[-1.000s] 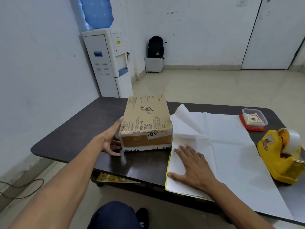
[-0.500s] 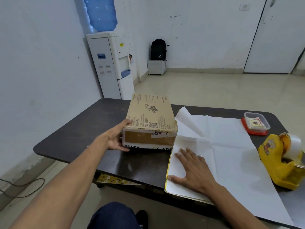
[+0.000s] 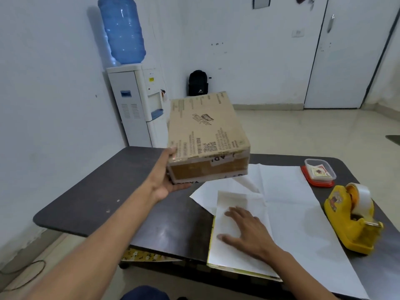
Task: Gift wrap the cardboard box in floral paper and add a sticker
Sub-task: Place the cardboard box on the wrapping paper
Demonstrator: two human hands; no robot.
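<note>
The brown cardboard box (image 3: pixel 207 135) with black print and tape hangs in the air above the dark table (image 3: pixel 112 191). My left hand (image 3: pixel 166 176) grips its near left corner, thumb on top and fingers under it. The wrapping paper (image 3: pixel 292 213) lies spread on the table with its white back up, a yellow edge showing at the front. My right hand (image 3: pixel 244 228) rests flat on the paper's near left part with fingers spread. A clear container with stickers (image 3: pixel 320 172) sits on a red lid at the far right.
A yellow tape dispenser (image 3: pixel 352 219) with a clear tape roll stands at the table's right edge, beside the paper. A water dispenser (image 3: pixel 138 105) stands against the left wall beyond the table. A black backpack (image 3: pixel 198 83) sits on the floor at the back wall.
My left hand has lifted the box off the table and carries it up and to the right, over the paper's far left corner. My right hand stays flat on the paper.
</note>
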